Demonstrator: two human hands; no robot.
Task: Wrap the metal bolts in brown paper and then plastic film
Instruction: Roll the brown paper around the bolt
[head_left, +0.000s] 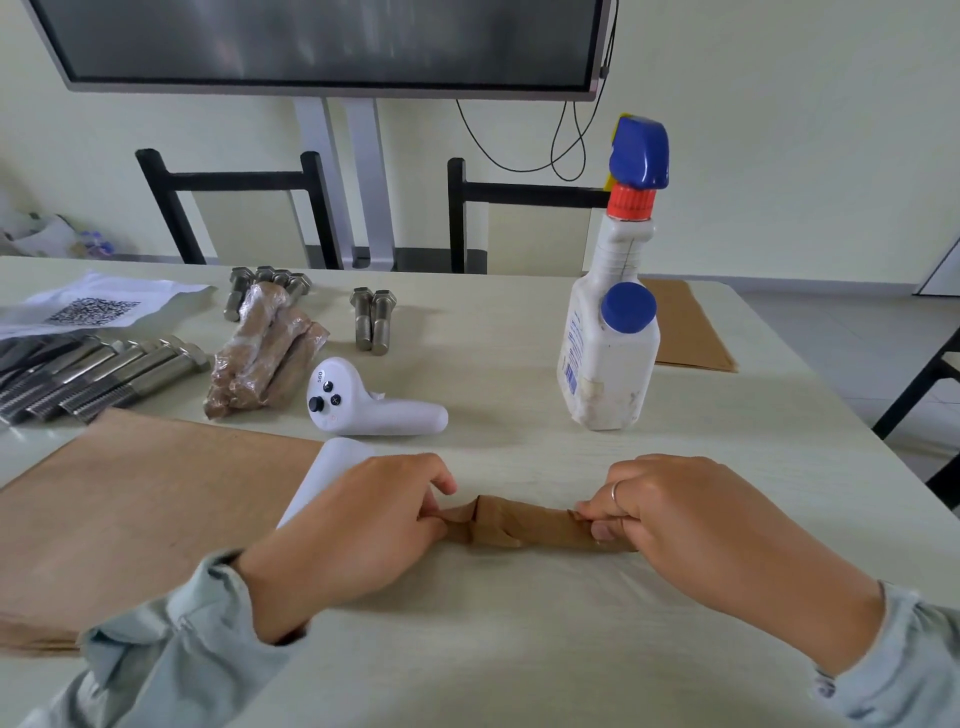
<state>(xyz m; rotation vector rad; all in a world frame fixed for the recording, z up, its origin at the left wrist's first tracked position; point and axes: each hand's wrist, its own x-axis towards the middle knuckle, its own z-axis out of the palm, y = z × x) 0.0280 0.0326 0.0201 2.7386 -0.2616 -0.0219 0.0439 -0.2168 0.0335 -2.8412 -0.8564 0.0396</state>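
A bolt rolled in brown paper (524, 525) lies crosswise on the table in front of me. My left hand (358, 525) pinches the twisted paper at its left end, and my right hand (691, 525) pinches the paper at its right end. A stack of brown paper sheets (145, 509) lies to the left. Several wrapped bolts in plastic film (265, 353) lie behind it. Bare metal bolts (98, 374) lie at the far left, two more bolts (373, 319) stand mid-table, and others (270, 283) sit at the back.
A white controller (363, 405) lies mid-table; a second white one (322, 478) shows behind my left hand. A white spray bottle (613, 332) stands at the right, more brown paper (685, 327) behind it. A QR-code bag (93, 306) lies far left. Two chairs stand beyond the table.
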